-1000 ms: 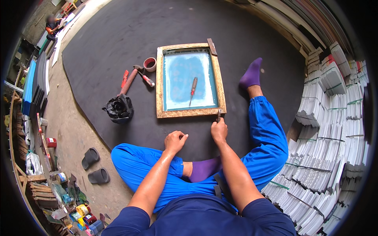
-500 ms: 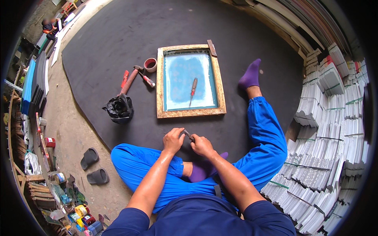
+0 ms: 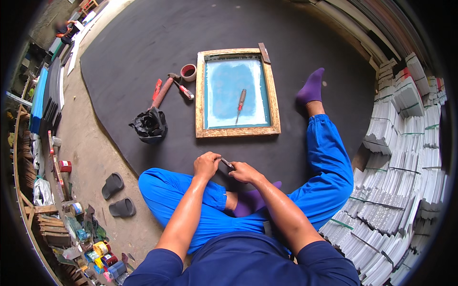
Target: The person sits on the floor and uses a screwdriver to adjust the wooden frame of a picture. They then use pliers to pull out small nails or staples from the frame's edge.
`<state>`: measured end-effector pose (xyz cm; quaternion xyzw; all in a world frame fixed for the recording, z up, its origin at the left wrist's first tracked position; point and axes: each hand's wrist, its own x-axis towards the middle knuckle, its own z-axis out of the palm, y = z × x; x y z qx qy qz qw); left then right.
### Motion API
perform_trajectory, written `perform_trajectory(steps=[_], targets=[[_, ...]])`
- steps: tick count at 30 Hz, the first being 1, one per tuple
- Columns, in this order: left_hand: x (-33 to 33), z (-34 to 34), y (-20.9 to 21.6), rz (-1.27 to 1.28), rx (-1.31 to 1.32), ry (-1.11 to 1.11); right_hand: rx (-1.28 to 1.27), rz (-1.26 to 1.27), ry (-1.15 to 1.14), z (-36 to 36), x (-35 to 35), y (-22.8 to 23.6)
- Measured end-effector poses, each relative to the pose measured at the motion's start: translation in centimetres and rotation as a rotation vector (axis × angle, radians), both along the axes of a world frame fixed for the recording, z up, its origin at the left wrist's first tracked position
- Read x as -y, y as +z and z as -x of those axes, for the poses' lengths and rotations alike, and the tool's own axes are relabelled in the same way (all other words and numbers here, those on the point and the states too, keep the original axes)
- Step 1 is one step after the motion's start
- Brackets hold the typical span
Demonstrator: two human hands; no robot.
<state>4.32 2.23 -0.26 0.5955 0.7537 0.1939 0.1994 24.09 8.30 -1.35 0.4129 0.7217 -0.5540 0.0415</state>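
My right hand is closed around a small pliers-like metal tool, which points up and left toward my other hand. Close beside its tip, my left hand is closed, thumb and fingers pinched together; whatever they hold is too small to make out. Just beyond both hands lies a wooden-framed printing screen with blue and whitish mesh. A screwdriver with a translucent handle rests on the mesh. Across the frame's far right corner sits a short flat dark piece.
Left of the screen are a tape roll, a hammer, a red-handled tool, a red cutter and a crumpled black bag. Tied white stacks stand right. Sandals and paint cans lie left. Someone sits far left.
The whole view has shifted slightly, so the screen and tools appear a little farther right. My hands stay close together around the tool, now slightly farther left relative to the screen.
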Motion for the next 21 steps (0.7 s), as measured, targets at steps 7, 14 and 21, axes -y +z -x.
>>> perform_trajectory(steps=[7,14,21], targets=[[0.4,2.3,-0.3,0.174,-0.102,0.212,-0.13,0.426,-0.463,-1.2,-1.6,1.5],[-0.8,-0.3,-0.1,-0.059,-0.188,0.096,-0.057,0.249,-0.921,-6.8,-6.7,0.2],[-1.3,-0.9,-1.2,-0.11,-0.16,0.053,0.069,0.277,-0.901,-9.4,-9.1,0.4]])
